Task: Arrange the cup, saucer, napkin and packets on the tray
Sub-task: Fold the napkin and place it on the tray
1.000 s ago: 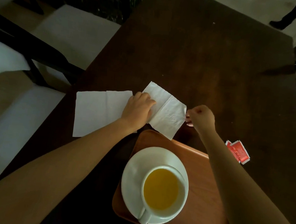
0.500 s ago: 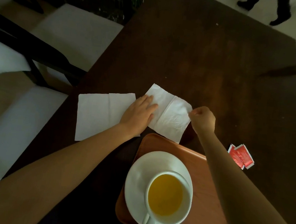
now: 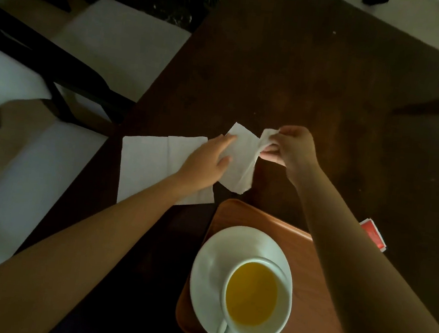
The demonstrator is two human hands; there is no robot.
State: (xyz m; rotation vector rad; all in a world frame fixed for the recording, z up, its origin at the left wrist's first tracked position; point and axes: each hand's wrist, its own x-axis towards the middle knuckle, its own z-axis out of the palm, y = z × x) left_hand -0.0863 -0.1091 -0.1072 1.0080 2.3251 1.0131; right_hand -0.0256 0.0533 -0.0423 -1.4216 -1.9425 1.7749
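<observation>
A small white napkin (image 3: 240, 165) lies on the dark table beyond the tray. My left hand (image 3: 208, 162) rests flat on its left part, fingers apart. My right hand (image 3: 292, 149) pinches the napkin's right edge and lifts it up and over to the left. A second, larger white napkin (image 3: 148, 164) lies flat to the left, partly under my left wrist. The wooden tray (image 3: 235, 211) holds a white saucer (image 3: 216, 263) and on it a white cup (image 3: 255, 300) of yellow liquid. Red packets (image 3: 373, 234) lie right of the tray, partly hidden by my right forearm.
The dark wooden table (image 3: 316, 81) stretches far ahead. Chairs with white cushions (image 3: 123, 39) stand along its left edge. The tray sits at the table's near edge.
My right hand has lifted the small napkin's right edge off the table and carried it leftward. My left hand stays pressed on the napkin.
</observation>
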